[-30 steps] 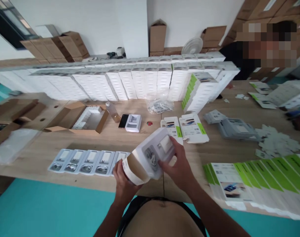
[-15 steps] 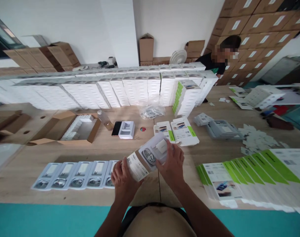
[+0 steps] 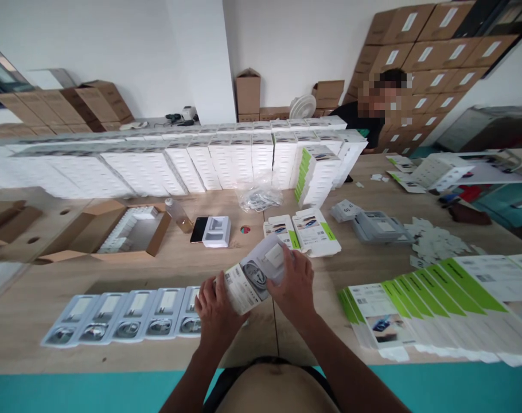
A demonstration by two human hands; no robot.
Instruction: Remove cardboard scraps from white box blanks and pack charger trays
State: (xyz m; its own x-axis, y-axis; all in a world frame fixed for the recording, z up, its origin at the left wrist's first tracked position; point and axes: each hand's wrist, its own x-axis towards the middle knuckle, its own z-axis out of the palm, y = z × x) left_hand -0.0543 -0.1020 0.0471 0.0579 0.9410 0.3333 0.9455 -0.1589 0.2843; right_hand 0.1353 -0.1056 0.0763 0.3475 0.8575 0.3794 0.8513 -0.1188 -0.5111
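My left hand (image 3: 217, 310) grips the box (image 3: 244, 285) at its open end, my right hand (image 3: 294, 283) clasps the tray (image 3: 267, 265), now sunk deeper into it than a second ago, above the table (image 3: 226, 355) edge at six o'clock.

Wooden table (image 3: 192, 261) bears white box stacks (image 3: 226, 160), trays (image 3: 127, 315), flat cartons (image 3: 428, 298)
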